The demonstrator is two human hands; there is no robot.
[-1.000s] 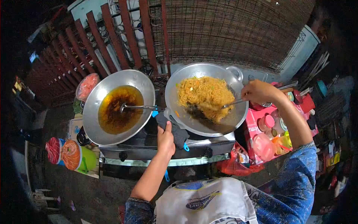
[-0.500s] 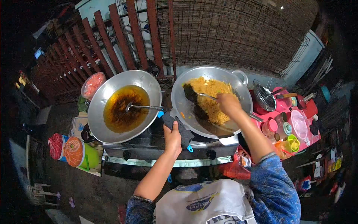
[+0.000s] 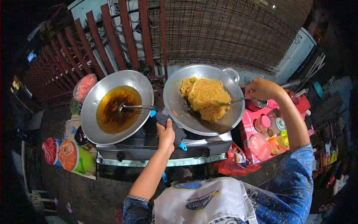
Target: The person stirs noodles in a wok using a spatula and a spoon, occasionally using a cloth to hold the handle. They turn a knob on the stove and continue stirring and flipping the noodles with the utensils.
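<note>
Yellow noodles (image 3: pixel 209 97) are heaped in the right wok (image 3: pixel 175 86), with some dark sauce beneath them. My right hand (image 3: pixel 264 89) is closed around the handle of a metal spatula (image 3: pixel 234 100) above the wok's right side, and the blade meets the noodles. My left hand (image 3: pixel 166 135) grips a dark cloth (image 3: pixel 162 118) at the right wok's lower left rim. In the left wok (image 3: pixel 89 119), brown oil (image 3: pixel 121 115) surrounds the bowl of a ladle (image 3: pixel 137 107), whose handle points toward the cloth.
Both woks stand on a stove (image 3: pixel 149 152). To the right, jars (image 3: pixel 263 123) and tubs cover a pink table (image 3: pixel 249 128). A green container (image 3: pixel 87 160) stands at left. Behind are a slatted fence (image 3: pixel 126 33) and a wire grille (image 3: pixel 216 33).
My right hand has moved right and slightly up with the spatula, and the noodles are more gathered over the dark sauce. My left hand stays at the cloth. The view has shifted slightly.
</note>
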